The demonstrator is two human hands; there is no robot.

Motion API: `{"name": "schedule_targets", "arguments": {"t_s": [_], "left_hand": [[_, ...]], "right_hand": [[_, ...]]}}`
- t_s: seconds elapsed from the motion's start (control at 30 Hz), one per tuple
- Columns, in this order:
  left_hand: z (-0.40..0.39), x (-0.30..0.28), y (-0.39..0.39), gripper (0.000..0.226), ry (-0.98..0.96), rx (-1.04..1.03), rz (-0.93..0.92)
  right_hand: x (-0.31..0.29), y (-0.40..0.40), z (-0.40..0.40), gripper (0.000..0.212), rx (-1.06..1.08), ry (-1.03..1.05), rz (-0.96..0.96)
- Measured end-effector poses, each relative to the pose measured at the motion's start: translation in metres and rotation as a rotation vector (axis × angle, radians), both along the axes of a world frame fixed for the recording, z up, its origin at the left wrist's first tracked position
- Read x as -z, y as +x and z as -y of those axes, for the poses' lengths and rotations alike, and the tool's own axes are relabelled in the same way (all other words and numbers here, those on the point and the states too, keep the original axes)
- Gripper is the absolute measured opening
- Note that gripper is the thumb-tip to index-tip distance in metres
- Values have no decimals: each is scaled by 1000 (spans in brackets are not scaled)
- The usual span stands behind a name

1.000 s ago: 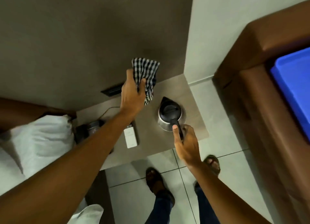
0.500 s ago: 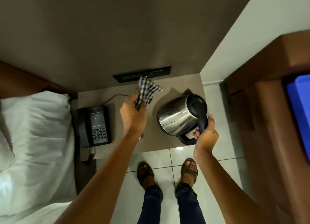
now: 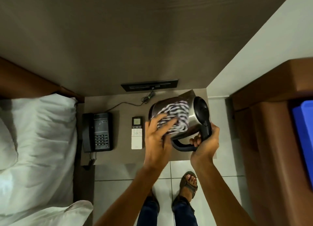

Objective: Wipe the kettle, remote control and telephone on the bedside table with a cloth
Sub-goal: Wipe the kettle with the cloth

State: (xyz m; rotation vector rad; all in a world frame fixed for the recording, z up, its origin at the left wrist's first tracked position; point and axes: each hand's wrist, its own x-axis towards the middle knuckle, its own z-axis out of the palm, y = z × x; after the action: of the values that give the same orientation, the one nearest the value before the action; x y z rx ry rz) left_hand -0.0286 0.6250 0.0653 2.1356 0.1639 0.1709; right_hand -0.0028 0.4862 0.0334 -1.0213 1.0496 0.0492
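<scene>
From the head view, I am holding the kettle (image 3: 194, 114) tipped on its side above the counter (image 3: 118, 158) — my right hand (image 3: 205, 141) is closed around the handle, lid pointing right. My left hand (image 3: 156, 137) is pressing the cloth (image 3: 176, 119) on the steel wall. Half a second ago the cloth was still apart from it.
</scene>
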Motion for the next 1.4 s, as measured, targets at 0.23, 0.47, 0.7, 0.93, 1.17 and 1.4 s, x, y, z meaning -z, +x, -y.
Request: {"name": "schedule_targets", "arguments": {"t_s": [0.23,0.47,0.7,0.93,1.17,1.4], "left_hand": [[24,4,0,55,88,29,25],[20,4,16,56,94,-196,7],[18,10,6,55,26,-395,-95],[20,20,-8,46,-236,-554,-194],[39,4,22,33,-92,-286,18],[14,-3,55,47,-218,-546,-80]], "right_hand": [[6,1,-3,36,10,2,-37],[2,10,-5,37,15,45,-87],[5,0,-11,36,-19,-9,-73],[1,10,-15,35,-41,-7,-62],[-4,36,2,34,-26,-24,39],[-8,20,4,31,-133,-30,61]]}}
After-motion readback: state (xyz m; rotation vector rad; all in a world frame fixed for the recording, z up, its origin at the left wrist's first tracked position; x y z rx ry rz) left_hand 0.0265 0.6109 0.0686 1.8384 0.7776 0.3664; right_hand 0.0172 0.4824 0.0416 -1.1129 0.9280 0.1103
